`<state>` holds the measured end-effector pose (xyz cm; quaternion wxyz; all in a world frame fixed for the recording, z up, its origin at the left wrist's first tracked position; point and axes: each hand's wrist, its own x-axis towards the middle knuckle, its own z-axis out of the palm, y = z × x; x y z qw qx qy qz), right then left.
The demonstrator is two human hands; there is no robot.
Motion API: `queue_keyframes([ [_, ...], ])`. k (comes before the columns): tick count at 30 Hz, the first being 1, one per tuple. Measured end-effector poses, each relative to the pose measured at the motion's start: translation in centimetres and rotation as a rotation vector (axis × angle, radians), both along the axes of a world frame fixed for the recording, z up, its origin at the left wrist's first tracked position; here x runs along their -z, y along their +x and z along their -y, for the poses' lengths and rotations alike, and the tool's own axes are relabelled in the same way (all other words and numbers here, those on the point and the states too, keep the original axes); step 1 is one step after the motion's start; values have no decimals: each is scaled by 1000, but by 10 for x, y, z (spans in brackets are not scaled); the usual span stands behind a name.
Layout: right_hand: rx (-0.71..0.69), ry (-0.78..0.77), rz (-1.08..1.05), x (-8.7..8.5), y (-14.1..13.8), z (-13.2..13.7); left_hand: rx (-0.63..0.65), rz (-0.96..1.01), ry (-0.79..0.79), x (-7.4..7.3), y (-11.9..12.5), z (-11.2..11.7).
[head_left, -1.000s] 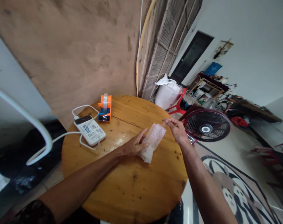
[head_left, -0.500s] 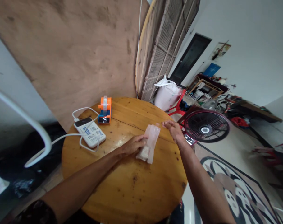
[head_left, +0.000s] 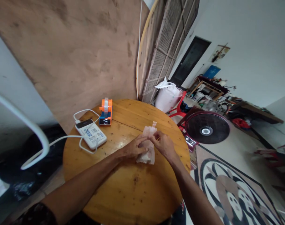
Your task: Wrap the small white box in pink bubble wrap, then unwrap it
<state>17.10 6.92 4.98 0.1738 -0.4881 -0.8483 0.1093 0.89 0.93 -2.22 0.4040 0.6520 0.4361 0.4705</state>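
Note:
A pinkish, translucent plastic pouch [head_left: 149, 158] lies on the round wooden table [head_left: 130, 197], with something pale inside its lower part. My left hand [head_left: 134, 147] holds the pouch from its left side, fingers across the middle and thumb lower down. My right hand [head_left: 163, 143] is closed at the pouch's upper right, its curled fingertips meeting those of my left hand. Just beyond my right fingers a small clear strip [head_left: 154, 124] sticks up at the pouch's top end. My hands cover the middle of the pouch.
An orange and blue tape dispenser [head_left: 106, 112] stands at the table's far left. Near it lie a white power bank [head_left: 95, 139] and its looping white cable [head_left: 88, 111]. A fan [head_left: 205, 128] and a red chair [head_left: 177, 111] are beyond the table's right edge.
My right hand has moved left and inward, from off the pouch's upper right to its top part. My left hand's fingers now reach further across the pouch.

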Motion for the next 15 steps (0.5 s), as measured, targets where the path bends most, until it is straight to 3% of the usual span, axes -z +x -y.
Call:
queue_keyframes([
  [5,25,60,53,1,-9,-7,2,-50,48,-1,-1,0],
  [9,18,26,-48,7,-4,-12,-35,-25,-12,-1,-1,0],
  [15,-45,-35,-181,12,0,-7,-32,-42,69,-1,-1,-1],
])
